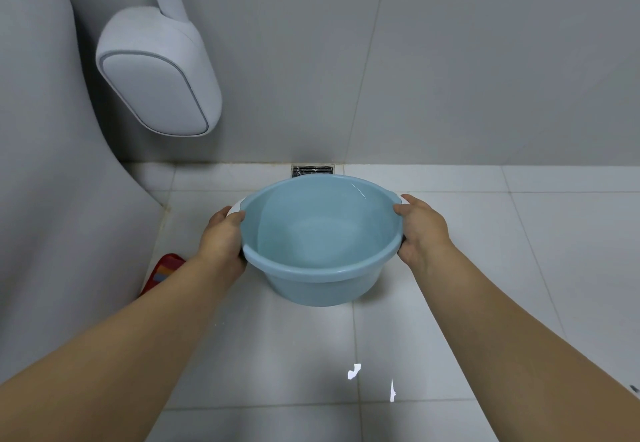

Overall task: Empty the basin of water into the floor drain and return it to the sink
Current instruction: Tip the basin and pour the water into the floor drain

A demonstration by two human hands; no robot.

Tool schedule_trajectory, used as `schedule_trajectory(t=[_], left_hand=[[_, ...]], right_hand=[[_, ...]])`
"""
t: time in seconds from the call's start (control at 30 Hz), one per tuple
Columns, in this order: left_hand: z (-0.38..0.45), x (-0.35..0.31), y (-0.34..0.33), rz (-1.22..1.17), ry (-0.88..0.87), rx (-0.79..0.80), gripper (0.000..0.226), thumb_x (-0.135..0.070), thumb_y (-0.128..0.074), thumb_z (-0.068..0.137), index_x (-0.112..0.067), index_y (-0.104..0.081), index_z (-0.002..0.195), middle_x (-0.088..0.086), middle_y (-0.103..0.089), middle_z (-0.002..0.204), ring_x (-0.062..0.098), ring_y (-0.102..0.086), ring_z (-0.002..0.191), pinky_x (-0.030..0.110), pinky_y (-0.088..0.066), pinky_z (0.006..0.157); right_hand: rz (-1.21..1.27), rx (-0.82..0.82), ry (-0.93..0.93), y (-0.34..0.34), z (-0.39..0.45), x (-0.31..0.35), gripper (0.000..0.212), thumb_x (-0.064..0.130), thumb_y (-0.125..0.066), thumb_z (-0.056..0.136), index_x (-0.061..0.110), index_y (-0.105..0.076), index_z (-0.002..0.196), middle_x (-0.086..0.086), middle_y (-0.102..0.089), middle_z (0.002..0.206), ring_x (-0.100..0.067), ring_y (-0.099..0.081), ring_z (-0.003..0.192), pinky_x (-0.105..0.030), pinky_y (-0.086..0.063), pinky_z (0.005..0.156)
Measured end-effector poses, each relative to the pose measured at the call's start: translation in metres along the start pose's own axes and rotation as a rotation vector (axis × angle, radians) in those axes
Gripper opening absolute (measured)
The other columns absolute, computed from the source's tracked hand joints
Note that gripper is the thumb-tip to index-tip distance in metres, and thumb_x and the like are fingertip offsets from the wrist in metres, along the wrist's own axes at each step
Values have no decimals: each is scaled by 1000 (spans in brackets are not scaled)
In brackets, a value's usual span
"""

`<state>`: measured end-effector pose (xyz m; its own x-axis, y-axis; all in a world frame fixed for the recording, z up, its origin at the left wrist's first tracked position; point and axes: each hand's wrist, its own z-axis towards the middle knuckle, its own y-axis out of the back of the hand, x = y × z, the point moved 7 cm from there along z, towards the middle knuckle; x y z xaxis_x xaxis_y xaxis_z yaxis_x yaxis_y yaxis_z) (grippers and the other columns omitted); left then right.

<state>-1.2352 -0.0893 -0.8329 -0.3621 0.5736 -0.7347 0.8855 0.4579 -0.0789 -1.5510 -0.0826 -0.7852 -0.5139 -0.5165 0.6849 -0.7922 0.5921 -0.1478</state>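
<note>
On the pale tiled floor, the floor drain lies just beyond the basin, gripped at opposite rims by left hand and right hand.

no readable text, labels, brands or numbers anywhere; basin, wall tiles, floor tiles and the red item by the left forearm all carry no legible marking

Basin fronts the floor drain — bare tiles rightward.
</note>
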Motion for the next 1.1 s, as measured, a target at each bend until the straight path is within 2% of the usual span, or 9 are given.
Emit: schedule_trajectory(t=[0.13,0.47,0.63,0.87,1.1], left_hand=[[3,-1,0,-1,3,3,48,-14,-51,94,-19,-55,141,14,-69,126,36,-72,103,40,-62,67],[8,-1,1,-5,-15,3,47,-12,-50,95,-17,-55,141,14,-69,126,35,-71,104,42,-62,74],[10,-1,1,-6,-10,6,48,-11,-51,94,-17,-55,141,14,-69,125,36,-72,104,42,-63,74],[11,-2,-1,18,-18,-1,42,-9,-48,98,-14,-58,138,15,-70,122,37,-71,105,48,-61,84],[6,-5,-3,13,-7,-57,40,-9,-49,99,-13,-58,137,17,-69,123,39,-68,110,55,-56,94]], right_hand=[[-2,4,-1,-1,1,0,54,-6,-50,97,15,-49,147,-13,-63,130,-27,-69,89,-39,-59,73],[-12,12,-4,0,2,0,54,-5,-51,97,15,-48,147,-12,-62,124,-27,-69,89,-40,-59,75],[-10,10,-11,2,1,0,55,-6,-50,97,14,-48,148,-13,-62,129,-27,-69,89,-38,-59,70],[-9,5,-17,2,3,-1,55,-6,-50,97,14,-48,148,-14,-62,131,-29,-69,93,-40,-59,74],[-8,-14,-21,1,2,0,53,-7,-50,97,14,-50,146,-14,-62,125,-27,-68,87,-38,-58,66]])
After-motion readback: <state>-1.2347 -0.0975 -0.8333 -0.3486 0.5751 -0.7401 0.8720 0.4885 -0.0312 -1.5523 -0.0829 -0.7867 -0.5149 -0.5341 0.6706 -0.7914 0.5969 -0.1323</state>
